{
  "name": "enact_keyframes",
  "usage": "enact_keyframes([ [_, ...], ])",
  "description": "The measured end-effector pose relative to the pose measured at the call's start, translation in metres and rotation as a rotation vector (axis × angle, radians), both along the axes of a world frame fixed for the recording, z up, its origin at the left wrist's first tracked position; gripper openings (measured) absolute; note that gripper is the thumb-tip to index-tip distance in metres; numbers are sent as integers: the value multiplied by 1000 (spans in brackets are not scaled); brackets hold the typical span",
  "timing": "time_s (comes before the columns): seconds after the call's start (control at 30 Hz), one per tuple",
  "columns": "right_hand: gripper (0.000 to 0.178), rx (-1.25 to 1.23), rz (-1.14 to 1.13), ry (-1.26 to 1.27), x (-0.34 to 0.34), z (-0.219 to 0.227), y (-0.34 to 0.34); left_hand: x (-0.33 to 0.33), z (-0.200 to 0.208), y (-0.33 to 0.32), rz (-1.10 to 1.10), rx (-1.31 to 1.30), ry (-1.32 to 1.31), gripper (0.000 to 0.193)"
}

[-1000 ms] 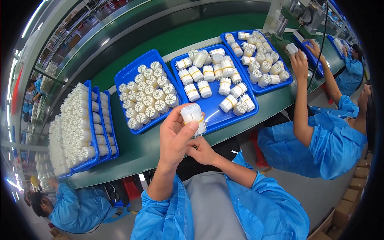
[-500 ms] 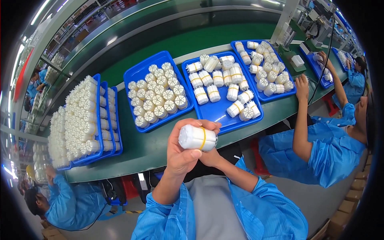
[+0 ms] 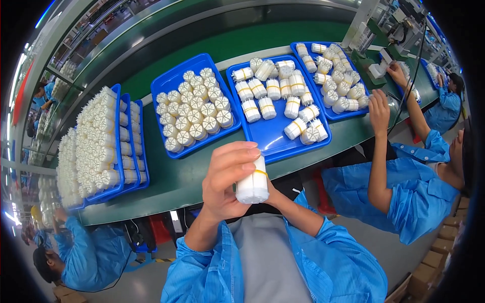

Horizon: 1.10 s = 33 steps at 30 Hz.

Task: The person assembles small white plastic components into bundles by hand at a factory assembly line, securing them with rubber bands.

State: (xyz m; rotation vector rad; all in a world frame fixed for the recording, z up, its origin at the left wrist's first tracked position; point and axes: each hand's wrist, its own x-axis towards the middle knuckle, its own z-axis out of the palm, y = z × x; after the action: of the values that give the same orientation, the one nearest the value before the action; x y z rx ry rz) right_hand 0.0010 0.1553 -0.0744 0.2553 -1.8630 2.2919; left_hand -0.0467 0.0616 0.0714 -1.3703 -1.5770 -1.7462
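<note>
Left hand (image 3: 225, 179) clamped around white bundle (image 3: 253, 182), right hand (image 3: 273, 194) mostly hidden behind it, grip unclear. Bundle now turned upright, no longer sideways as half a second ago, held near the middle blue tray (image 3: 283, 136), above the table (image 3: 166, 177); likely being inspected.

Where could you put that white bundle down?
The middle blue tray has bare floor at its near edge, left of two bundles. Green table lies bare between the trays and the person. The left tray and stacked trays are packed.
</note>
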Motion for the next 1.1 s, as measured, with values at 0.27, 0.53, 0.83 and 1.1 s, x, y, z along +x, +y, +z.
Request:
enact_keyframes([
  [0.27, 15, -25, 31, -27, 0, 4, -1, -4, 9, -9, 366, -218, 317, 51],
  [0.53, 15, 38, -11, 16, 1, 5, 1, -5, 7, -10, 395, -238, 313, 54],
  [0.83, 23, -6, -7, -21, 4, 5, -1, 0, 5, -16, 461, -298, 107, 58],
  [1.1, 38, 87, 29, -25, 5, 10, 3, 3, 9, -16, 437, -309, -240, 42],
])
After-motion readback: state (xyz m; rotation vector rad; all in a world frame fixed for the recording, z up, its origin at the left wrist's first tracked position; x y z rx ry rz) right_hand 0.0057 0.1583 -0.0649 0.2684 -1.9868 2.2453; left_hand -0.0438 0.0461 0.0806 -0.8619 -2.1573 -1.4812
